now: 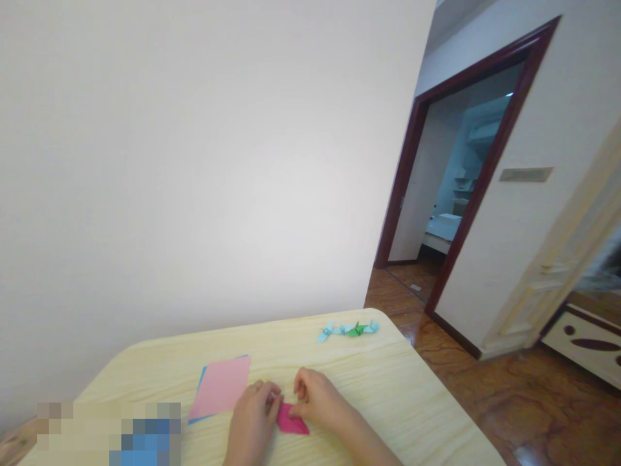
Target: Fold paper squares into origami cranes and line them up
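A small magenta folded paper [292,422] lies on the light wooden table [388,401] near its front edge. My left hand [253,414] presses on the paper's left side with its fingers curled together. The fingers of my right hand [315,396] are bent and pinch the paper's upper edge. Just left of my hands lies a stack of square sheets, a pink sheet [222,386] on top and a blue one showing beneath it.
A row of small folded paper cranes [348,329], light blue and one green, sits at the table's far right corner. A white wall stands behind the table. To the right are a wooden floor [485,388] and a dark-framed doorway [456,181].
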### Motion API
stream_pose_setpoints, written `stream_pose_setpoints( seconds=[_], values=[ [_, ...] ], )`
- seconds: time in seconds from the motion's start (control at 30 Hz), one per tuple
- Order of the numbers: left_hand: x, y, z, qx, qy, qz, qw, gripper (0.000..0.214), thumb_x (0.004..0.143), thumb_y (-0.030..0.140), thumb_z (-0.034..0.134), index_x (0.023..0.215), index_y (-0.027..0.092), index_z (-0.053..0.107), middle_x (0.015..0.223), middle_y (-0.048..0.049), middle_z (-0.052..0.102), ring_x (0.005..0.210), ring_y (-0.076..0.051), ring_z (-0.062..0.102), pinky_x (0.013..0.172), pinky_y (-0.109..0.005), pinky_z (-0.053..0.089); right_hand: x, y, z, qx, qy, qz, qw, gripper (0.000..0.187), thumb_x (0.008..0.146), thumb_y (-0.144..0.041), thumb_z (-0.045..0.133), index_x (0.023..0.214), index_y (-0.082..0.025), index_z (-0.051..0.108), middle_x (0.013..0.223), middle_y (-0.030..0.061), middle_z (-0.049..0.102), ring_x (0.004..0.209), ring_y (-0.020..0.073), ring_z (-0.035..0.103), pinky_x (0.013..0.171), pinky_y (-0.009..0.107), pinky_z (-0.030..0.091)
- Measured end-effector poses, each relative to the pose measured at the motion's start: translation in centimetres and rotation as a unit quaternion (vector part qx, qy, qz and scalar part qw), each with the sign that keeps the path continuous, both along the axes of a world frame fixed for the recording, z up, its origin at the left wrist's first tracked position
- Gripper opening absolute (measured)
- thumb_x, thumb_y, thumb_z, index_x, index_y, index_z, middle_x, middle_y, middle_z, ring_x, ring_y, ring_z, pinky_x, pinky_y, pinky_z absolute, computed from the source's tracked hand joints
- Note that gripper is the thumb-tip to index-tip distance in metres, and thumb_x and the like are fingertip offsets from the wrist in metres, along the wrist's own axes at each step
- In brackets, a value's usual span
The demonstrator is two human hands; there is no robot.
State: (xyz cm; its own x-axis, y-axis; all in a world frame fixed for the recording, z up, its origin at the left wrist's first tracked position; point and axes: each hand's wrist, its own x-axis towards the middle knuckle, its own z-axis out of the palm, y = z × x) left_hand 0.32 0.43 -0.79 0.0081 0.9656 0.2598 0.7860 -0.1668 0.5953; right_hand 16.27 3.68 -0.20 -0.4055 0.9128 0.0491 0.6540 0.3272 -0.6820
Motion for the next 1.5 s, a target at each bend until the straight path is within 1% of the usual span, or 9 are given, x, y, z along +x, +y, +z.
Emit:
stream_pose_setpoints(
  seconds=[0.13,0.33,0.5,0.67,0.87,0.97,1.07,1.23,1.5],
  values=[
    [0.5,-0.4,0.1,0.043,0.028,-0.035,0.998,0.017,0.075,0.014,0.047,0.073,0.018,0.063,0.077,-0.0060,0.061,0.077,-0.021,0.058,0.069,-0.031,0.043,-0.1,0.2,-0.3,0.004,-0.016,0.002,1.000,0.030,0.054,-0.019,0.072,0.076,-0.019,0.053,0.066,-0.0062,0.054,0.058,0.0088,0.047,0.048,0.016,0.029],
    [0.7,-1.7,0.8,0.019,0.018,-0.111,0.994,0.030,0.074,0.005,0.037,0.075,0.018,0.064,0.076,-0.0047,0.066,0.073,-0.017,0.061,0.069,-0.028,0.048,0.2,0.4,-0.5,0.016,-0.049,0.010,0.999,0.024,0.057,-0.022,0.071,0.075,-0.019,0.055,0.068,-0.0039,0.058,0.059,0.0101,0.048,0.050,0.017,0.029],
    [-1.1,-3.2,-0.9,0.039,0.117,-0.164,0.979,0.045,0.072,0.008,0.045,0.112,0.027,0.057,0.118,-0.0054,0.061,0.106,-0.021,0.055,0.090,-0.037,0.043,0.4,0.0,-0.3,0.033,-0.072,0.019,0.997,0.019,0.063,-0.029,0.068,0.074,-0.018,0.057,0.069,-0.0019,0.060,0.061,0.0113,0.050,0.053,0.019,0.029],
    [-1.7,-4.3,-1.9,0.071,0.195,-0.178,0.962,0.050,0.079,0.012,0.043,0.127,0.028,0.040,0.128,-0.0040,0.052,0.114,-0.019,0.049,0.096,-0.040,0.039,1.4,-0.8,0.3,0.042,-0.092,0.024,0.995,0.018,0.062,-0.028,0.068,0.074,-0.019,0.059,0.069,-0.0020,0.061,0.062,0.0115,0.051,0.054,0.019,0.030],
    [-0.8,-4.3,-0.7,0.035,0.170,-0.151,0.973,0.042,0.082,0.016,0.044,0.121,0.029,0.049,0.124,-0.0044,0.056,0.111,-0.021,0.052,0.094,-0.040,0.040,3.7,-2.1,1.4,0.046,-0.116,0.021,0.992,0.019,0.061,-0.028,0.069,0.075,-0.020,0.060,0.069,-0.0024,0.062,0.061,0.0129,0.052,0.056,0.021,0.031],
    [-0.6,-4.2,-0.1,0.023,0.140,-0.113,0.983,0.029,0.082,0.024,0.048,0.109,0.028,0.060,0.112,-0.0057,0.064,0.102,-0.022,0.057,0.089,-0.036,0.043,4.1,-2.8,2.2,0.059,-0.119,0.020,0.991,0.014,0.065,-0.026,0.068,0.075,-0.020,0.061,0.075,-0.0016,0.063,0.071,0.0144,0.055,0.066,0.023,0.033],
    [-0.5,-4.0,0.2,0.030,0.116,-0.096,0.988,0.022,0.081,0.030,0.052,0.098,0.027,0.066,0.098,-0.0059,0.067,0.091,-0.021,0.060,0.081,-0.033,0.046,3.6,-3.6,2.6,0.093,-0.109,0.045,0.989,0.004,0.074,-0.023,0.061,0.077,-0.022,0.063,0.081,-0.0013,0.063,0.083,0.0144,0.055,0.076,0.025,0.030],
    [-0.8,-3.5,-0.2,0.041,0.078,-0.088,0.992,0.021,0.075,0.035,0.059,0.092,0.025,0.067,0.087,-0.0053,0.066,0.082,-0.021,0.059,0.073,-0.030,0.046,1.4,-4.4,2.0,0.127,-0.108,0.096,0.981,0.011,0.076,-0.028,0.062,0.087,-0.024,0.063,0.088,-0.0003,0.063,0.089,0.0152,0.053,0.080,0.025,0.030],
    [-1.7,-3.8,0.4,0.018,0.020,-0.114,0.993,0.011,0.078,0.025,0.054,0.079,0.024,0.065,0.080,-0.0016,0.067,0.077,-0.018,0.059,0.072,-0.029,0.044,0.5,-3.7,1.2,0.149,-0.129,0.101,0.975,0.009,0.080,-0.028,0.059,0.085,-0.025,0.065,0.083,-0.0002,0.063,0.085,0.0151,0.053,0.078,0.026,0.030]
  ],
)
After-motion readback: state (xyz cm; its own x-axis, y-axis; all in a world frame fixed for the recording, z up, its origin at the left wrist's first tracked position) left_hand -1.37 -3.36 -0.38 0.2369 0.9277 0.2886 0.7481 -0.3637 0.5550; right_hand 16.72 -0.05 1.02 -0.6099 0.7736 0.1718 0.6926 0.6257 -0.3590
